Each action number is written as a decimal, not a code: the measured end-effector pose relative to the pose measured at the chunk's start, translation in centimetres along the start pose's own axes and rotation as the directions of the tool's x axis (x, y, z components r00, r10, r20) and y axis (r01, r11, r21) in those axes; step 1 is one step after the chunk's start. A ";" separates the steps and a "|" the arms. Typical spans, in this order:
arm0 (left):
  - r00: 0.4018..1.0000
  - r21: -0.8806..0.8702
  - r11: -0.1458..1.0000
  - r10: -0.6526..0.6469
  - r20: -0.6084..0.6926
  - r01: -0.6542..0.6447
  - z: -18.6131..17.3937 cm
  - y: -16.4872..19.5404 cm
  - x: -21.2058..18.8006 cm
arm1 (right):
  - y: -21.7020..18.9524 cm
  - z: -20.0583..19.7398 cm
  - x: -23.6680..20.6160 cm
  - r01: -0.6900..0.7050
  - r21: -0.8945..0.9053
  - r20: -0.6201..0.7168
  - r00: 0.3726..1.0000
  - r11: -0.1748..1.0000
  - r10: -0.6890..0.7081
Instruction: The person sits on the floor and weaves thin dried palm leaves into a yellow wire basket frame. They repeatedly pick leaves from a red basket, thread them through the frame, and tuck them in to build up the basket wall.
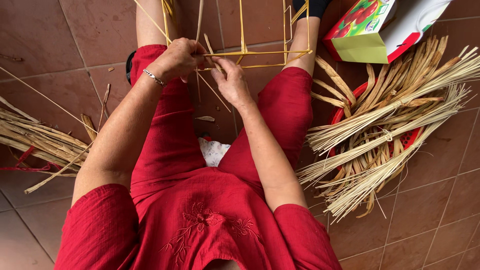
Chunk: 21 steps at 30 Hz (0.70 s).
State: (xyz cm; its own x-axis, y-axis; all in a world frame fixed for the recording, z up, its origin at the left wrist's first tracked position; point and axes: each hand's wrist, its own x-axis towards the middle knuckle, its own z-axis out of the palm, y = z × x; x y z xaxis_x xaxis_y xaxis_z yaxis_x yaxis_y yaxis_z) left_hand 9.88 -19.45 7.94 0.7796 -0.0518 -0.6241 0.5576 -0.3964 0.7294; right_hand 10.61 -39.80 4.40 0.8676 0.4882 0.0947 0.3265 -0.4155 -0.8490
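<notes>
I sit on a tiled floor in red clothes, looking down over my knees. A frame of thin yellow sticks [260,52] stands between my legs. My left hand [176,59], with a silver bracelet at the wrist, is closed around pale straw strands [200,25] at the frame's near bar. My right hand [231,80] pinches the same strands just beside it, fingers bent on the bar. A loose end of straw [216,94] hangs down below the hands.
A red basket [410,137] heaped with bundles of dried straw lies at my right. More dried reeds [40,142] lie on the floor at my left. A red, green and white box [372,30] sits at the top right. A small patterned cloth [214,151] lies between my thighs.
</notes>
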 end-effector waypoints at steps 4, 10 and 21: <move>0.953 -0.130 0.960 0.219 -0.209 -0.249 0.8 -0.3 -1.8 | 0.0 0.2 -1.4 -0.237 -0.210 0.021 0.969 0.949 0.246; 0.659 0.213 0.903 0.420 -0.623 -0.374 2.8 -1.7 -5.4 | 0.3 -0.8 -2.9 0.085 -0.393 -0.023 0.994 0.916 -0.102; 0.618 0.606 0.603 0.754 -0.222 -0.519 7.9 -1.2 -1.8 | -4.2 -10.7 -10.8 0.064 -0.312 -0.192 0.973 0.948 -0.129</move>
State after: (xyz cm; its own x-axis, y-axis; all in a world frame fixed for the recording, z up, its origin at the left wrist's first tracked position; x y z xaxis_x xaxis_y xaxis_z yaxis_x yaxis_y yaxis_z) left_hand 5.58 -26.11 5.96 0.9656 -0.1272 0.2267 -0.2406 -0.7675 0.5942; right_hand 3.82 -51.51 12.49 0.8741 0.3809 0.3015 0.4819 -0.6023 -0.6364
